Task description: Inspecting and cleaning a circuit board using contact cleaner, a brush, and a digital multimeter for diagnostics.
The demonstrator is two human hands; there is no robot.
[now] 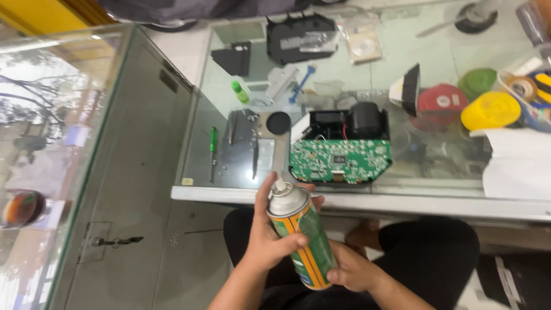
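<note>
A green and orange spray can (301, 235) with a silver top is tilted in front of me, below the glass counter's edge. My left hand (268, 232) wraps its upper part, thumb up near the white nozzle. My right hand (351, 268) grips the can's bottom end. On the counter just beyond lies a green circuit board (340, 161) joined to a black housing (353, 122).
On the glass counter (402, 186) lie a green screwdriver (213, 144), metal plates, a black round cap (279, 122), a black box (301, 38), coloured tape rolls (442, 99) and a yellow lid (491, 110). A grey metal cabinet (138, 189) stands at left.
</note>
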